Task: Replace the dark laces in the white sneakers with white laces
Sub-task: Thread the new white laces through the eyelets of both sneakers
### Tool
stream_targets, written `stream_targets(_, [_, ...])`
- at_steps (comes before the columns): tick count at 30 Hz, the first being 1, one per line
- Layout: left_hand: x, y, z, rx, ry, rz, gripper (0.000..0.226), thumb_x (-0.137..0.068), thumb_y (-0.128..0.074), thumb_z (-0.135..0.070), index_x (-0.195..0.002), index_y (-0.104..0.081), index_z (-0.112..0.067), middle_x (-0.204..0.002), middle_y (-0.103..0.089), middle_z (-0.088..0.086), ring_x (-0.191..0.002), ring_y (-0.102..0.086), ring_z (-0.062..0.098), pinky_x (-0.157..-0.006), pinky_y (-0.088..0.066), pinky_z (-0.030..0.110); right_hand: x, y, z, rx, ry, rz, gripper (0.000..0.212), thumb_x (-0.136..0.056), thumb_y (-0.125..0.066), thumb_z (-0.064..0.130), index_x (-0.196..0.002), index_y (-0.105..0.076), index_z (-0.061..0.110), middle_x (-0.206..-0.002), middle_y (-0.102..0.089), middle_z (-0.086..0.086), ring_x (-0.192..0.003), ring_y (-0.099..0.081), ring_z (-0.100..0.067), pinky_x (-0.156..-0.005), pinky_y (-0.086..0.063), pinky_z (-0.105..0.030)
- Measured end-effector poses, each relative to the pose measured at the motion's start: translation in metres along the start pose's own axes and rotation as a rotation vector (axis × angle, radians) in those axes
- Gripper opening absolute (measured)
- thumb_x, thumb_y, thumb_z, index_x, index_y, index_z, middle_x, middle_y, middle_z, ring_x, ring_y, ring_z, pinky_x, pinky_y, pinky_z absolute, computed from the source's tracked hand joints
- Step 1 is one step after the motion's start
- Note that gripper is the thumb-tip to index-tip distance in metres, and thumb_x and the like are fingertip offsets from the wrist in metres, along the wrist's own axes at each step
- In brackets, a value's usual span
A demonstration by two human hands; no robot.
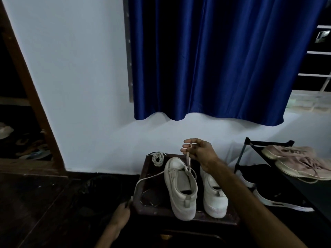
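Note:
Two white sneakers stand side by side on a dark stool (143, 208), toes toward the wall. A white lace (188, 159) runs through the front eyelets of the left sneaker (180, 188). My right hand (198, 151) pinches one end of it, pulled up above the toe. The other end trails left over the stool's edge down to my left hand (122, 212), which grips it beside the stool. The right sneaker (213, 196) is partly hidden by my right forearm. A coiled white lace (158, 158) lies at the stool's far left corner. A dark lace (148, 197) lies on the stool left of the sneakers.
A black shoe rack (250, 144) stands to the right with pink sneakers (295, 160) on top and black-and-white shoes (268, 194) below. A blue curtain (215, 59) hangs behind. A dark round basket (103, 192) sits on the floor left of the stool.

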State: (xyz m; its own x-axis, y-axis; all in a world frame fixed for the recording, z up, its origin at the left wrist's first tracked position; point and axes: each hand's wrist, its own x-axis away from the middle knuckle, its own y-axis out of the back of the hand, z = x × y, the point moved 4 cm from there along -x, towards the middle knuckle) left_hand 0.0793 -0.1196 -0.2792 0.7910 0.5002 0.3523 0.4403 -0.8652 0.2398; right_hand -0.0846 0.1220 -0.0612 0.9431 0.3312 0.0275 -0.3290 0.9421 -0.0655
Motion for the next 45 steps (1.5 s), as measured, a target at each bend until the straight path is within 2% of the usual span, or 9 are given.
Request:
stream_targets(8, [-0.013, 0.010, 0.009, 0.129, 0.051, -0.184, 0.018, -0.084, -0.059, 0.017, -0.079, -0.070, 0.004, -0.053, -0.064, 0.006, -0.069, -0.063, 0.029, -0.055, -0.045, 0.025, -0.013, 0.053, -0.019, 0.690, 0.128, -0.172, 0.035, -0.088, -0.051, -0.007, -0.075, -0.067, 0.021, -0.070, -0.071, -0.007, -0.067, -0.071, -0.027, -0.072, -0.060, -0.045])
stream_targets(15, [0.004, 0.050, -0.097, 0.331, -0.415, -0.422, 0.012, -0.085, -0.060, 0.017, -0.091, -0.067, 0.009, -0.066, -0.061, 0.007, -0.052, -0.064, 0.004, -0.049, -0.052, 0.012, -0.011, 0.062, 0.013, 0.011, -0.015, -0.204, 0.020, -0.093, -0.045, -0.013, -0.102, -0.057, 0.000, -0.089, -0.063, -0.023, -0.063, -0.067, -0.029, -0.066, -0.060, -0.039])
stream_targets(19, [0.049, 0.018, -0.203, 0.357, -0.756, -0.180, 0.012, -0.084, -0.065, 0.010, -0.093, -0.065, 0.002, -0.086, -0.070, 0.014, -0.074, -0.072, 0.021, -0.070, -0.059, 0.026, -0.008, 0.040, 0.041, -0.263, -0.034, -0.088, 0.021, -0.094, -0.046, -0.011, -0.108, -0.057, 0.001, -0.094, -0.066, -0.019, -0.068, -0.072, -0.022, -0.063, -0.060, -0.028])
stream_targets(24, [0.072, -0.044, -0.210, 0.170, -0.752, 0.140, 0.027, -0.081, -0.065, 0.015, -0.095, -0.067, -0.008, -0.095, -0.074, 0.009, -0.089, -0.072, 0.017, -0.081, -0.055, 0.023, 0.002, 0.011, 0.034, -0.406, -0.123, 0.057, 0.023, -0.095, -0.044, -0.012, -0.098, -0.060, 0.004, -0.092, -0.068, -0.012, -0.072, -0.072, -0.017, -0.062, -0.059, -0.025])
stream_targets(31, [0.048, -0.054, -0.143, -0.093, -0.609, 0.137, 0.047, -0.082, -0.053, 0.020, -0.093, -0.068, -0.023, -0.092, -0.070, -0.009, -0.083, -0.066, 0.014, -0.069, -0.057, 0.031, 0.005, 0.034, -0.025, 0.904, 0.078, -0.085, 0.028, -0.082, -0.053, -0.003, -0.076, -0.069, 0.019, -0.081, -0.071, -0.001, -0.072, -0.068, -0.016, -0.071, -0.056, -0.027])
stream_targets(34, [0.048, -0.054, -0.142, -0.158, -0.603, 0.126, 0.038, -0.084, -0.058, 0.013, -0.091, -0.066, -0.023, -0.086, -0.069, -0.013, -0.070, -0.062, 0.004, -0.065, -0.054, 0.027, 0.000, 0.039, -0.020, 1.162, 0.147, -0.096, 0.026, -0.079, -0.051, 0.006, -0.070, -0.060, 0.029, -0.084, -0.070, 0.001, -0.080, -0.067, -0.021, -0.071, -0.053, -0.029])
stream_targets(39, [0.055, -0.059, -0.151, -0.340, -0.693, 0.209, 0.036, -0.075, -0.065, -0.025, -0.111, -0.062, -0.024, -0.112, -0.063, -0.014, -0.104, -0.058, -0.007, -0.092, -0.045, 0.014, 0.006, 0.033, -0.011, 1.603, 0.176, -0.075, 0.035, -0.090, -0.051, 0.013, -0.122, -0.056, 0.025, -0.111, -0.064, -0.008, -0.101, -0.063, -0.031, -0.076, -0.053, -0.038])
stream_targets(42, [0.059, -0.061, -0.166, -0.325, -0.757, 0.154, 0.030, -0.088, -0.061, -0.012, -0.115, -0.062, -0.026, -0.116, -0.054, -0.020, -0.103, -0.053, -0.014, -0.085, -0.038, 0.003, 0.023, 0.020, 0.012, 1.481, 0.469, -0.023, 0.036, -0.092, -0.058, 0.021, -0.127, -0.057, 0.032, -0.118, -0.059, 0.002, -0.109, -0.056, -0.019, -0.079, -0.054, -0.036])
stream_targets(45, [0.059, -0.073, -0.185, -0.347, -0.832, 0.162, 0.015, -0.095, -0.058, -0.017, -0.107, -0.067, -0.022, -0.105, -0.057, -0.011, -0.096, -0.058, -0.001, -0.080, -0.042, 0.013, 0.039, -0.003, 0.009, 1.175, 0.521, 0.464, 0.032, -0.084, -0.070, 0.024, -0.115, -0.065, 0.029, -0.108, -0.062, 0.008, -0.098, -0.056, -0.006, -0.082, -0.049, -0.027])
